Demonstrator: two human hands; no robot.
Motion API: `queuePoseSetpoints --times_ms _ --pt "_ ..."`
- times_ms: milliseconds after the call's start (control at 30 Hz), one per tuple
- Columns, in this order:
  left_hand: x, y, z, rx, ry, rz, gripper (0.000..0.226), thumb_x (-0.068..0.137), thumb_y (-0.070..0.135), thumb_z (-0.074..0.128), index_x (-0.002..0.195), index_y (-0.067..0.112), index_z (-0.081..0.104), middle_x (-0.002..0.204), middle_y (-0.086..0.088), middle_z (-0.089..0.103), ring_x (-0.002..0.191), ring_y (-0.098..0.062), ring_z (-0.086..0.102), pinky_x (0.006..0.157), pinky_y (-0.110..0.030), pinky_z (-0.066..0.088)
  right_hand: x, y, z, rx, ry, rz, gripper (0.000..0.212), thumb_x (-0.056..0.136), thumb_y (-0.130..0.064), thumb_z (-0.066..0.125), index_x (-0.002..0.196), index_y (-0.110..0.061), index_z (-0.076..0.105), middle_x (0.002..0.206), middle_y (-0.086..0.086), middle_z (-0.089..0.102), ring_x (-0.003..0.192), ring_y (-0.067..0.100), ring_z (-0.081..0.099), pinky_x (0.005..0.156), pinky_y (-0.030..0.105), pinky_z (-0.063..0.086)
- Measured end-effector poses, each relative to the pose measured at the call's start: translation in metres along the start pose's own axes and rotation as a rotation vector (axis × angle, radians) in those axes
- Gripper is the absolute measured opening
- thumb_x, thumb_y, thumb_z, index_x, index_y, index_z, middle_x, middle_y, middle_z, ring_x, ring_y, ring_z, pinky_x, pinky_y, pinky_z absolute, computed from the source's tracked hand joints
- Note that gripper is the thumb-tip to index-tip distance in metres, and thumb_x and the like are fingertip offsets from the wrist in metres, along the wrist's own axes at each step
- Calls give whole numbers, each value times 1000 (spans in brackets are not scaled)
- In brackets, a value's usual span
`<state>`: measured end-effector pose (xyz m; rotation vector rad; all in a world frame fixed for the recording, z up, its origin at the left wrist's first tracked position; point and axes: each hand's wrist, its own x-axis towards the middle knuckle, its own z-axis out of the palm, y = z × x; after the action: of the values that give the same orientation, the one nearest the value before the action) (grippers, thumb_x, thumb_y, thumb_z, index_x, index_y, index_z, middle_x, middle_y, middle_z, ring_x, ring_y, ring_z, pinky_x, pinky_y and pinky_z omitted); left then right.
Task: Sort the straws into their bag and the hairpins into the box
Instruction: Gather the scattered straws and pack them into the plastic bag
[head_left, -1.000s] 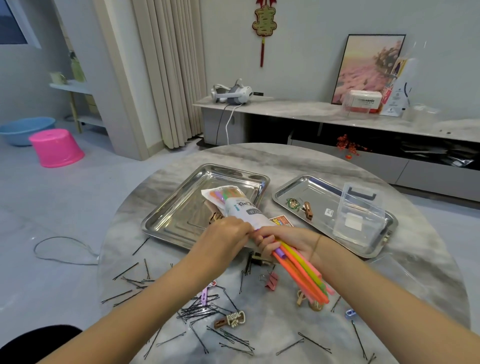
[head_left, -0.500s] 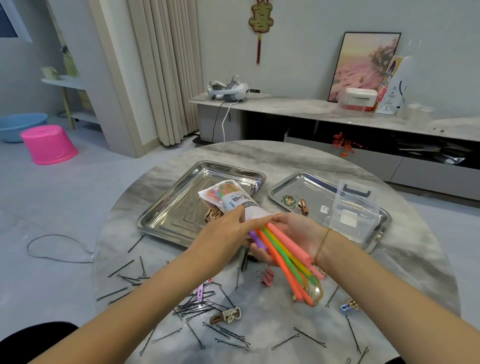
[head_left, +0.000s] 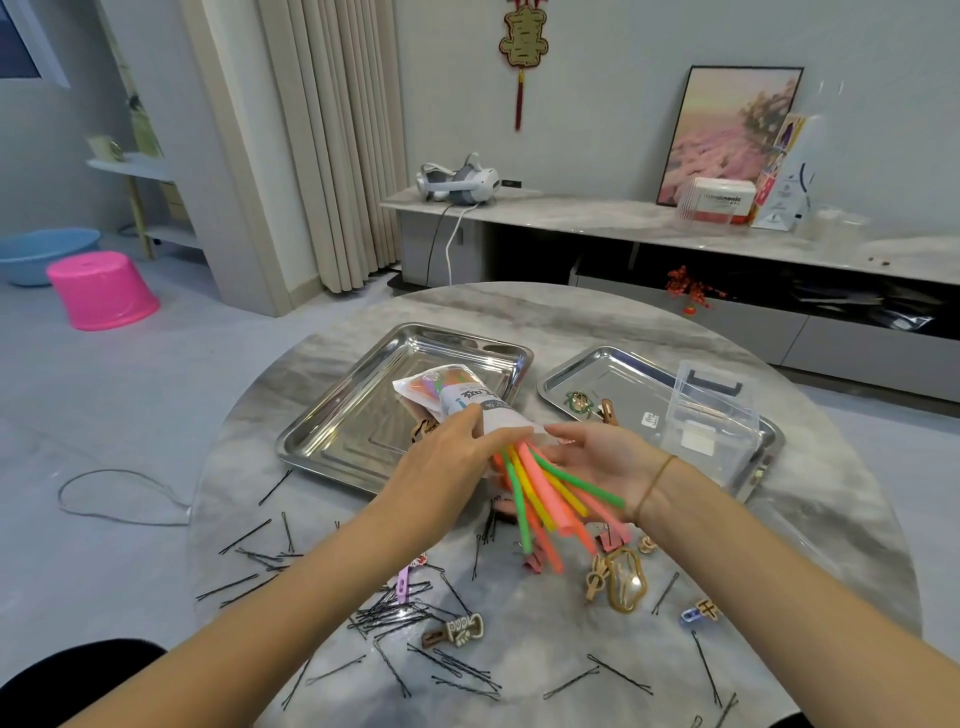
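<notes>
A clear printed straw bag (head_left: 467, 400) lies over the left steel tray's near edge, and my left hand (head_left: 447, 460) grips it by its open end. Bright straws (head_left: 540, 496) stick halfway out of the bag and fan toward the lower right. My right hand (head_left: 597, 457) lies palm up under them, fingers straight, tips at the bag's mouth. The clear plastic box (head_left: 711, 421) stands on the right tray (head_left: 597, 374). Several black hairpins (head_left: 395, 613) lie scattered over the near table, with decorative clips (head_left: 623, 577) among them.
The left tray (head_left: 358, 415) holds a brown clip beside the bag. Two clips lie in the right tray near the box. The round marble table (head_left: 571, 322) drops off on all sides. A cable lies on the floor to the left.
My right hand has let go of the straw bundle and opened flat; the straws have spread apart into a fan. My left hand stays on the bag's mouth.
</notes>
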<state>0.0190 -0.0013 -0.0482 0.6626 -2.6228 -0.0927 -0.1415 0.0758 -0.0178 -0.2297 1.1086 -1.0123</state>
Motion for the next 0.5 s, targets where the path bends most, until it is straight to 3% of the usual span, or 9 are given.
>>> queuePoseSetpoints --times_ms 100,233,367,433,500 --pt "0 -1 -2 -26 8 -32 64 75 1 66 131 30 54 85 2 34 69 -15 38 55 -26 31 -9 -1 0 -115 -41 83 42 88 -38 47 108 -2 57 88 18 62 78 31 67 72 48 56" --pt "0 -3 -4 -71 45 -52 65 67 -5 72 125 23 60 80 2 32 65 -13 32 50 -16 20 -19 5 3 -72 -182 158 62 79 -37 68 129 -7 47 115 19 54 113 45 55 89 64 44" --pt "6 -3 -3 -27 115 -96 65 78 -6 61 135 25 50 83 1 32 67 -15 33 54 -26 28 -29 9 16 -174 -292 135 58 68 0 77 119 -16 53 105 18 63 108 45 59 87 64 45" --pt "8 -1 -3 -31 97 -133 63 87 1 55 143 26 38 92 -2 40 73 -20 43 58 -28 31 -30 11 16 -289 -231 98 70 72 17 66 122 -28 46 104 18 64 96 38 66 77 51 56" --pt "6 -2 -2 -1 93 -134 60 91 5 52 145 22 33 104 -4 48 82 -26 54 59 -28 32 -25 14 13 -436 -107 40 77 73 20 64 125 -31 39 93 15 65 77 28 68 61 35 59"
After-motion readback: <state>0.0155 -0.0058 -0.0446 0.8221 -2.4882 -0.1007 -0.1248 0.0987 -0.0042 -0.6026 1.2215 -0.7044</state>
